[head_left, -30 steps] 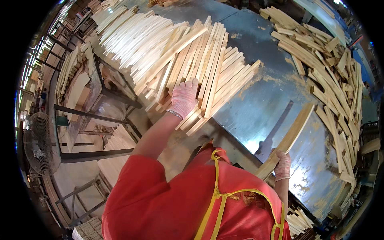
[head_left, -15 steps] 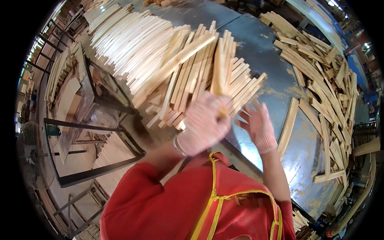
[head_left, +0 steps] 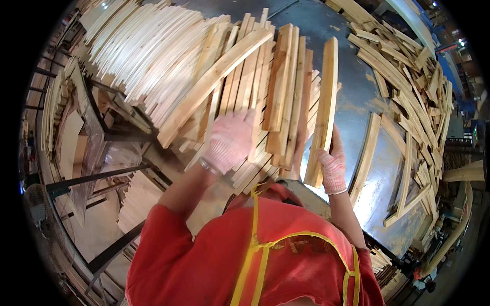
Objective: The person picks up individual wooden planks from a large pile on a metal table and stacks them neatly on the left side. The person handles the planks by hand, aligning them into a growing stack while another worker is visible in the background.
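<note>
My right hand (head_left: pixel 333 166), in a pale knitted glove, is closed round the lower end of a wooden strip (head_left: pixel 324 107). That strip stands out lengthwise, its far end pointing away from me, over the right edge of the pile. My left hand (head_left: pixel 230 140), gloved as well, lies with outstretched fingers on the near ends of several wooden strips (head_left: pixel 248 84). Between the hands more strips (head_left: pixel 279 81) lie side by side on top of the pile. A longer strip (head_left: pixel 214 84) rests slantwise across the others to the left of them.
A metal-topped table (head_left: pixel 352 109) carries the wood. Along its right side lies a jumbled heap of offcuts (head_left: pixel 408 97), with a loose strip (head_left: pixel 366 153) near it. Thin pale slats (head_left: pixel 153 46) are lined up at the far left. A dark metal frame (head_left: pixel 97 178) stands left of me.
My right hand, open and spread before, now grips a strip. My left hand has moved left onto the strips. Strips in the middle now lie more apart, and the view has shifted slightly.
</note>
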{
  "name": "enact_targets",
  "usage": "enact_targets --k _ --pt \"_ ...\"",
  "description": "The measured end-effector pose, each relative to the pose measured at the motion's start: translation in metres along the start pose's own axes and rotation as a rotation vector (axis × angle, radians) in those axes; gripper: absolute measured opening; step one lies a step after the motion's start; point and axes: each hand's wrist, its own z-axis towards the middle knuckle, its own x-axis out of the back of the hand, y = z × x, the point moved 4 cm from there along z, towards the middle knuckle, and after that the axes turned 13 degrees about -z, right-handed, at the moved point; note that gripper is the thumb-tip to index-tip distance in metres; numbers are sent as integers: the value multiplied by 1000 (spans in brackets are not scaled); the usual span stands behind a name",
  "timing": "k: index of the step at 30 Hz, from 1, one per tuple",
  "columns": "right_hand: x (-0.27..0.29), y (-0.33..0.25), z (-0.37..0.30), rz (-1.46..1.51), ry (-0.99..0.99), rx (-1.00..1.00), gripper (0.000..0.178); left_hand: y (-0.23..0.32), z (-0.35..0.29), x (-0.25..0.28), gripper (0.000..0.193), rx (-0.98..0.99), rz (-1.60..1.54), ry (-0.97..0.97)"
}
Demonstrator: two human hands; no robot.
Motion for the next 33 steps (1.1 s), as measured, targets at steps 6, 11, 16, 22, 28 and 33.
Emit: enact_targets --k 6,11,16,22,28,33 --pt "29 100 21 57 25 -169 91 25 -18 -22 67 362 -157 -338" --pt "15 123 36 409 -118 -325 88 8 -15 -11 66 556 -338 -195" --pt "31 80 32 323 -180 -316 83 4 -14 12 68 702 -145 -43" --pt "12 26 21 543 -166 -274 66 115 -51 130 41 34 -30 357" --pt "-48 4 22 861 -656 -538 60 163 -48 113 46 -382 -321 159" --pt "-39 -29 14 341 -557 -179 68 67 -43 133 62 -326 -138 527"
